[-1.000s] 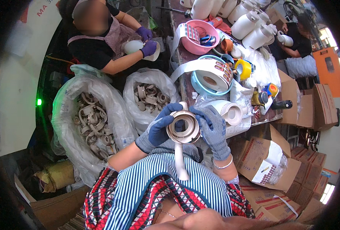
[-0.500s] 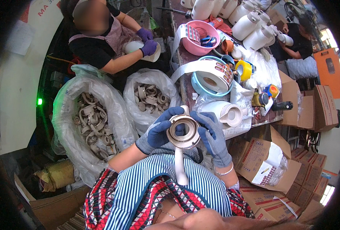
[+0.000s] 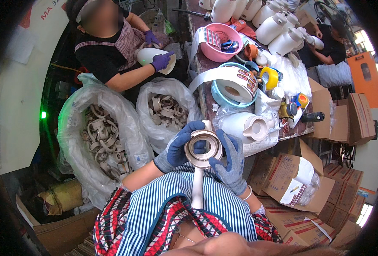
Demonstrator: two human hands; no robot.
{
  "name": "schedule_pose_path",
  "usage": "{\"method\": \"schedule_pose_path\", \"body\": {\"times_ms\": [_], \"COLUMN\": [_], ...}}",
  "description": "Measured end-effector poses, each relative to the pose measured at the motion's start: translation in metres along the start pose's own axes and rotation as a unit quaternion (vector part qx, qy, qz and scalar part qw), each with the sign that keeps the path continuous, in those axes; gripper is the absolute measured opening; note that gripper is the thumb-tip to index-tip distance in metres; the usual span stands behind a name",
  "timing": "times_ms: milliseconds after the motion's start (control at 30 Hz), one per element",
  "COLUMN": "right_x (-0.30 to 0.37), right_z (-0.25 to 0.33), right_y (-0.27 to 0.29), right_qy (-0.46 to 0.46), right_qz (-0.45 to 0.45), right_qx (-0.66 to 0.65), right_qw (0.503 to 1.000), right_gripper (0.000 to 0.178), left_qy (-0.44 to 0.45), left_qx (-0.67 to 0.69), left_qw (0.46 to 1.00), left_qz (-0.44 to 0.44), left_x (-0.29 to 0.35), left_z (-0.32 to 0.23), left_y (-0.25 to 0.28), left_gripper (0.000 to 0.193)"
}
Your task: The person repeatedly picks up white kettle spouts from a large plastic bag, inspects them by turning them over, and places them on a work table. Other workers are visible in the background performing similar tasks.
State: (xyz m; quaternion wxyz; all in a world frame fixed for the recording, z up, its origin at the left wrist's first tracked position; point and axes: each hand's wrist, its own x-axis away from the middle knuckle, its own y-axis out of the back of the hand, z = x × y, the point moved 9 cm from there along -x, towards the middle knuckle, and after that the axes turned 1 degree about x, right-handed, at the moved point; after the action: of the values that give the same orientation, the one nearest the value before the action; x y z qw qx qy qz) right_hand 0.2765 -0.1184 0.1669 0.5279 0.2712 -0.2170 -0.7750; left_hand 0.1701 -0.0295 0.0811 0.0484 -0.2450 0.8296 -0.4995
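Note:
A beige plastic ring-shaped jug top [image 3: 203, 163] with a short spout and a long handle is held up in front of my apron, its handle pointing down towards me. My left hand [image 3: 175, 149], in a blue-grey knit glove, grips its left side, with fingertips showing through the opening. On the other side my right hand [image 3: 233, 164], gloved alike, has its thumb at the ring's lower right and its fingers along the upper right edge. Beyond my hands, a white jug [image 3: 236, 127] lies on the table with its spouted beige top facing me.
Two plastic-lined sacks [image 3: 144, 147] of beige parts stand at the left. On the table [image 3: 214, 55] are a pink basin [image 3: 216, 55], a blue basin [image 3: 216, 91] with a label roll, tape [image 3: 271, 78] and white jugs [image 3: 271, 27]. Cartons [image 3: 278, 177] sit right; a co-worker [image 3: 108, 47] handles a white shell.
My right hand has shifted down and inward, its thumb now at the ring's lower right. The handle has swung slightly left. The co-worker's purple-gloved hands have moved apart on the white shell.

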Motion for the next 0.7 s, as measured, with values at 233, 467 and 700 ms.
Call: {"method": "schedule_pose_path", "body": {"times_ms": [233,467,700], "right_x": [0.013,0.021,0.019], "right_z": [-0.022,-0.033,-0.034], "right_y": [-0.031,-0.055,-0.057], "right_qy": [-0.059,-0.12,-0.116], "right_qz": [0.049,0.115,0.13], "right_qx": [-0.172,-0.256,-0.218], "right_qw": [0.982,0.952,0.96], "right_gripper": [0.1,0.108,0.111], "left_qy": [0.011,0.032,0.033], "left_qx": [-0.033,-0.254,-0.267], "left_qw": [0.999,0.966,0.96], "left_qz": [0.016,0.024,0.08], "left_x": [0.004,0.016,0.02], "left_z": [-0.008,-0.029,-0.034], "left_y": [-0.003,-0.002,-0.002], "left_gripper": [0.058,0.071,0.091]}}
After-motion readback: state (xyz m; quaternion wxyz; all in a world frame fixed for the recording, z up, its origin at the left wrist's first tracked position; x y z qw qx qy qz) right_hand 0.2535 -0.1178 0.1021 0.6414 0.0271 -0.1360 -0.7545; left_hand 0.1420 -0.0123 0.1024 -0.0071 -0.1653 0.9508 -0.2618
